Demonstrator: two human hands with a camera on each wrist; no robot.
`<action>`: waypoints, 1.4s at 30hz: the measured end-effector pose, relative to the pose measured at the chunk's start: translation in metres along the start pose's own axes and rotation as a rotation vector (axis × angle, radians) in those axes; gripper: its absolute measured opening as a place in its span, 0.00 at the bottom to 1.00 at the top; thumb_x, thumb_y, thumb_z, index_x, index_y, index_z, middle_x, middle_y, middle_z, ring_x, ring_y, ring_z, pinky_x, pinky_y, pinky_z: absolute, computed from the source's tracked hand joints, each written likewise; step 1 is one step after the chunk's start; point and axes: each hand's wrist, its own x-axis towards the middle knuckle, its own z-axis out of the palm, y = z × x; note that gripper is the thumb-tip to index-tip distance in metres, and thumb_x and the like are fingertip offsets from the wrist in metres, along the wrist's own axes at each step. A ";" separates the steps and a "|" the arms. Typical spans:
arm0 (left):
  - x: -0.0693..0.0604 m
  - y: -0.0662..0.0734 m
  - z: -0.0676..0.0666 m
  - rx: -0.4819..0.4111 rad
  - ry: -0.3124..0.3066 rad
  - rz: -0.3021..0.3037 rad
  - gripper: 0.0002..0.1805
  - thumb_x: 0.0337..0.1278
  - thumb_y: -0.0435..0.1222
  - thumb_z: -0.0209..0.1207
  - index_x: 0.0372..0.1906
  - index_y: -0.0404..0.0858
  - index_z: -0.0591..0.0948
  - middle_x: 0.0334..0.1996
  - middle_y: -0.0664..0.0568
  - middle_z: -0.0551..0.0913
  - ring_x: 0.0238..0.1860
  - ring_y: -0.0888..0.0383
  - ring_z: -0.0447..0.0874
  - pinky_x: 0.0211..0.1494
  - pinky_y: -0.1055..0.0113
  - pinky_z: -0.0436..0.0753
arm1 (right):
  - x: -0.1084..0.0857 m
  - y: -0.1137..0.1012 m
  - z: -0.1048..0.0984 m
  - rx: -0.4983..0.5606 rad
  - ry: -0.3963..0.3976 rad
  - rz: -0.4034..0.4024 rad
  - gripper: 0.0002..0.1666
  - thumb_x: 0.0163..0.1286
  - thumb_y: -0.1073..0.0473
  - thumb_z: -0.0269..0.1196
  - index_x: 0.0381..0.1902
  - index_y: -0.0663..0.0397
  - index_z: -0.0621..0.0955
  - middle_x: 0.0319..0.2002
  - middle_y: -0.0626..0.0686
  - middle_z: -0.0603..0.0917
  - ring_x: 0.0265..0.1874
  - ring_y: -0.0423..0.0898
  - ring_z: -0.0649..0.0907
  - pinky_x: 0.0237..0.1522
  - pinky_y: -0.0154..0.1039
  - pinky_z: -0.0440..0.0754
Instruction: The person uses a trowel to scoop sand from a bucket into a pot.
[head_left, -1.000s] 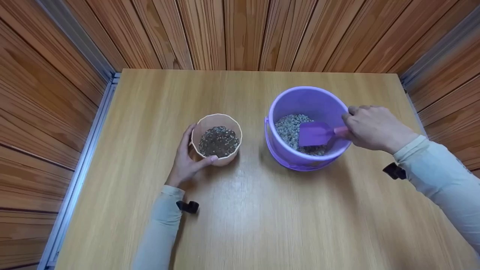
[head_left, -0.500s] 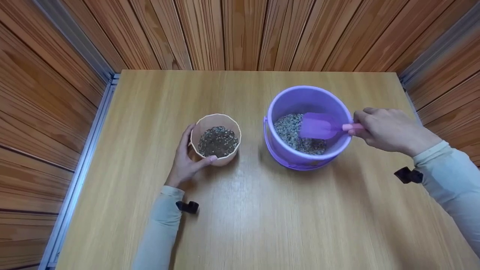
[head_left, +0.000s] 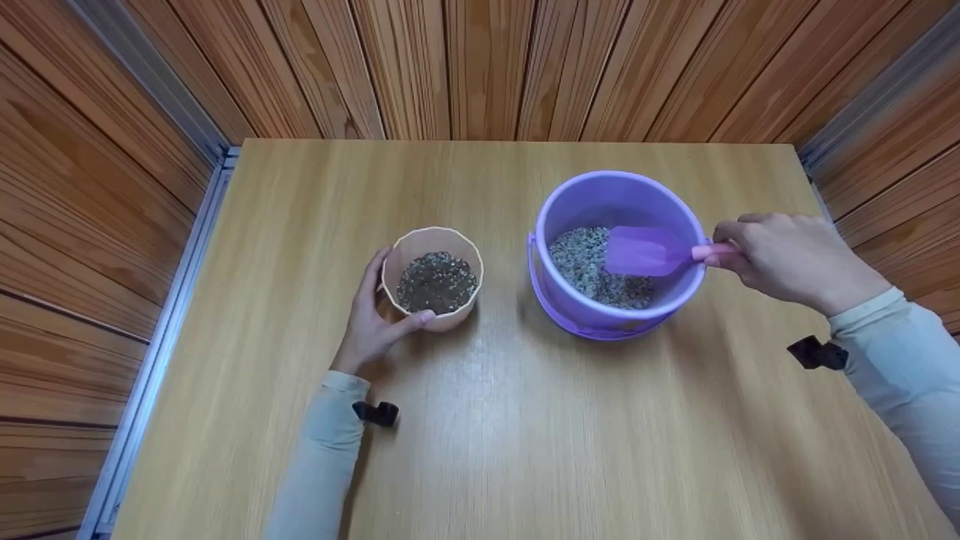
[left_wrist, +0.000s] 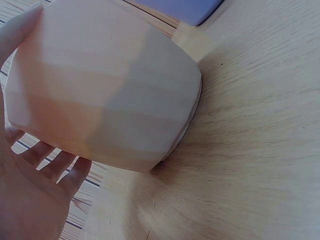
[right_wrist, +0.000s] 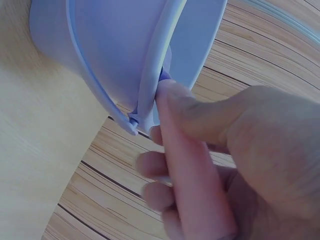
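My left hand point(head_left: 373, 322) holds a peach flower pot point(left_wrist: 110, 85) by its side, thumb at the near rim and fingers along the left wall. Dark, speckled soil point(head_left: 437, 283) lies inside the pot, which stands on the table. On the right, my right hand point(head_left: 802, 259) grips the pink handle point(right_wrist: 192, 170) of a toy shovel. The shovel's purple blade point(head_left: 643, 251) is inside a purple bucket point(head_left: 544, 289), over grey grit point(head_left: 589, 262). Whether any grit lies on the blade cannot be told.
The bucket's handle point(right_wrist: 85, 70) hangs down against its outer wall. Wooden panels point(head_left: 487, 67) rise behind the wooden table point(head_left: 480, 450) and at both sides. A metal rail point(head_left: 161, 337) runs along the table's left edge.
My right hand has drawn back to the right and slightly nearer, bringing the shovel blade up from the grit toward the bucket's right side. The left hand and pot have stayed put.
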 end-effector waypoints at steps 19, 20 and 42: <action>-0.001 0.000 0.001 -0.016 0.002 -0.004 0.58 0.44 0.31 0.78 0.79 0.36 0.55 0.77 0.44 0.59 0.76 0.49 0.57 0.77 0.48 0.60 | -0.002 0.000 0.006 0.101 0.103 0.035 0.16 0.74 0.46 0.63 0.48 0.49 0.87 0.28 0.49 0.81 0.22 0.43 0.75 0.22 0.39 0.67; 0.000 -0.001 0.001 -0.020 0.003 -0.005 0.58 0.44 0.30 0.77 0.79 0.36 0.55 0.77 0.44 0.59 0.76 0.48 0.57 0.77 0.47 0.60 | -0.002 -0.001 0.006 0.110 0.105 0.042 0.15 0.74 0.46 0.63 0.48 0.48 0.87 0.28 0.48 0.80 0.22 0.44 0.74 0.22 0.39 0.67; 0.000 -0.002 0.002 -0.038 0.011 -0.024 0.58 0.44 0.27 0.76 0.80 0.37 0.55 0.77 0.47 0.59 0.77 0.51 0.56 0.77 0.50 0.59 | 0.003 -0.009 0.009 0.267 0.022 0.070 0.14 0.81 0.54 0.52 0.51 0.59 0.76 0.37 0.53 0.83 0.29 0.46 0.78 0.28 0.40 0.76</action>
